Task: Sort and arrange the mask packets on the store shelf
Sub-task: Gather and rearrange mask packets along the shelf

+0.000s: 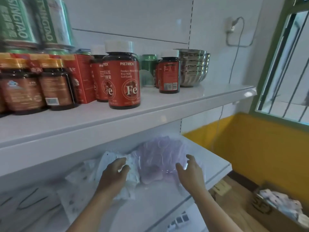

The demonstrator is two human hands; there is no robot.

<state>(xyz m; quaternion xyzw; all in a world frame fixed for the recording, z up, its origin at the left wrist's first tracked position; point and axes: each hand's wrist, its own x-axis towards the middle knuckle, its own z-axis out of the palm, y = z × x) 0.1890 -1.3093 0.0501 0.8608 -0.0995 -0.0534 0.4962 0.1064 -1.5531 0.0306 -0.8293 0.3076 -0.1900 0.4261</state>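
Note:
On the lower white shelf (167,206) lies a clear packet of purple masks (158,156), pushed toward the back right. My right hand (190,173) rests on its right side with fingers spread and relaxed. To its left sits a white mask packet (132,173); my left hand (115,171) touches it with loosely bent fingers. More white and patterned packets (71,198) lie further left on the same shelf, blurred.
The upper shelf (150,114) carries red supplement bottles (123,81), a red box (82,76), green cans (148,64) and stacked steel bowls (194,67). A cardboard box (274,215) with more packets stands on the floor at lower right, below a yellow wall (250,148).

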